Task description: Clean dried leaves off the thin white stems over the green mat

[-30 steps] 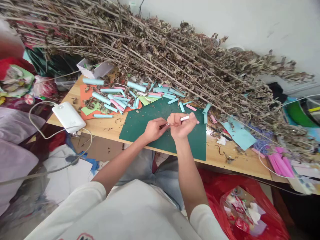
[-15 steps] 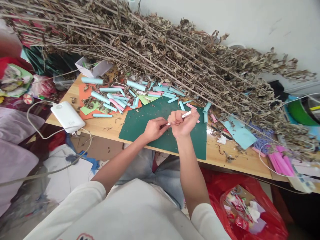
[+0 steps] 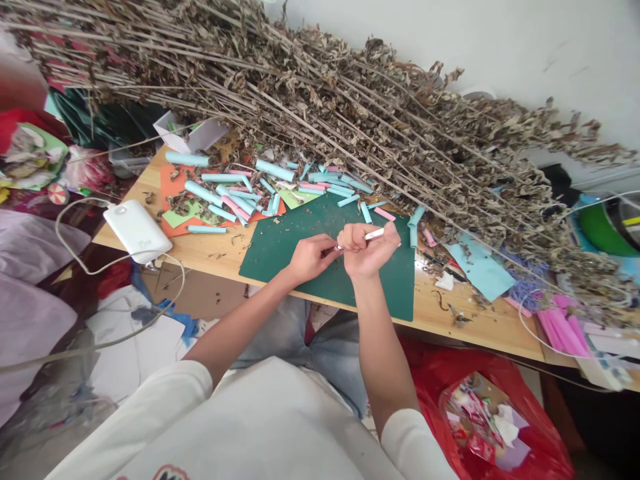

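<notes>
A slim white pen-like stick (image 3: 374,234) passes through the closed fingers of my right hand (image 3: 361,248), which is turned with its wrist toward me. Its lower left end, with a pinkish spot, comes out at the fingertips of my left hand (image 3: 314,259). Those left fingers are pinched together on that end. Both hands are held over a green cutting mat (image 3: 280,247). Just beyond them lie a pink paper roll (image 3: 385,214) and a light blue paper roll (image 3: 366,213). What lies inside the right fist is hidden.
Many blue and pink paper rolls (image 3: 275,171) lie behind the mat, partly on orange paper (image 3: 173,193). Dried leafy stalks (image 3: 310,100) span the table's back. A cabled white power bank (image 3: 137,230) sits left. A red bag (image 3: 530,427) of scraps stands below right.
The right hand has shifted very slightly, and the stick's upper end sits a little lower. Both hands keep their grip. The whole view has moved slightly.
</notes>
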`<state>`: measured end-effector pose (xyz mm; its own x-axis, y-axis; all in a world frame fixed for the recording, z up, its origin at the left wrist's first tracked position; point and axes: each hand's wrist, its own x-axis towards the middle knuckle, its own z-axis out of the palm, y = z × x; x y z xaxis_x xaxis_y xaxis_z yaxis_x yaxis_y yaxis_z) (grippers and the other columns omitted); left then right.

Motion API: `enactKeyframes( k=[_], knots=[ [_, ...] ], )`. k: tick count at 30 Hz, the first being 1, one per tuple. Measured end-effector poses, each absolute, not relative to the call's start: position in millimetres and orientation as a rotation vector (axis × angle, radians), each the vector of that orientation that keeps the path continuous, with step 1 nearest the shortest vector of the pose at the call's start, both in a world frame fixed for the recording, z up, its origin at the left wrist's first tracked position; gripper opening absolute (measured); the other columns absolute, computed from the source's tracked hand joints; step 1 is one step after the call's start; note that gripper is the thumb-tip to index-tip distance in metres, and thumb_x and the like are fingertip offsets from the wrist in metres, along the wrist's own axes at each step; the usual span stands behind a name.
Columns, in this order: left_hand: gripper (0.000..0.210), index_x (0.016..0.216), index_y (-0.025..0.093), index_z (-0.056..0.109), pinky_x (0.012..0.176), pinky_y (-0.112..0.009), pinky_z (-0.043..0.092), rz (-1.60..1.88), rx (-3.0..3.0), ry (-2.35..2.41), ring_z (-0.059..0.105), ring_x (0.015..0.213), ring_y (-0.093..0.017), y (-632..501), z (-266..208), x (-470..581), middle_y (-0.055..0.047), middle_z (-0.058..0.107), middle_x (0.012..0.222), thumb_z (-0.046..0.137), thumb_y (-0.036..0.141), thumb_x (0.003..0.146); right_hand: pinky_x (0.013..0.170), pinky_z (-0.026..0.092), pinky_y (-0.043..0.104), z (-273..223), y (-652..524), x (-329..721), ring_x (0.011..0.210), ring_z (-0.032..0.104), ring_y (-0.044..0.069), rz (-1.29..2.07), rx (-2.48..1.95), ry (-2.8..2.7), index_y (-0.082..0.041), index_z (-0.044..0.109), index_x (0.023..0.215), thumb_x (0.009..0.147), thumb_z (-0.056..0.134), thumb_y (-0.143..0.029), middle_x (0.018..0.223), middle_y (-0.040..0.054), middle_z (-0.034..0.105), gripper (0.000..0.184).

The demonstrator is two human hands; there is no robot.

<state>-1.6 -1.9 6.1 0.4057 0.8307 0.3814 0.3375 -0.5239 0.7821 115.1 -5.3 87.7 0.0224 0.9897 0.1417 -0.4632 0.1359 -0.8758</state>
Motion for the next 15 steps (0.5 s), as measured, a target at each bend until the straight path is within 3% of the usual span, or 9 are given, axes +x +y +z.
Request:
enactKeyframes(
  k=[4, 15],
  knots=[
    [0.024, 0.079, 0.015, 0.067, 0.061, -0.023, 0.039, 1.024, 2.067, 1.000, 0.057, 0.067, -0.012, -1.8, 6.2, -2.2, -0.004, 0.065, 0.081, 0.054, 0.029, 0.093, 0.043, 0.016, 0.030, 84.4, -4.9, 111.9, 0.038, 0.018, 0.010, 1.277, -0.758, -0.968, -0.024, 0.024, 0.040, 0.083, 0.025, -0.080, 0.040, -0.0047, 0.017, 0.071],
    [0.029, 0.075, 0.015, 0.065, 0.062, -0.023, 0.038, 0.995, 2.081, 0.994, 0.056, 0.068, -0.013, -0.1, 1.8, -1.9, -0.003, 0.062, 0.075, 0.053, 0.034, 0.094, 0.045, 0.015, 0.030, 77.8, -5.1, 111.9, 0.040, 0.018, 0.010, 1.269, -0.816, -1.003, -0.024, 0.024, 0.038, 0.081, 0.034, -0.077, 0.039, -0.0043, 0.018, 0.069]
  ],
)
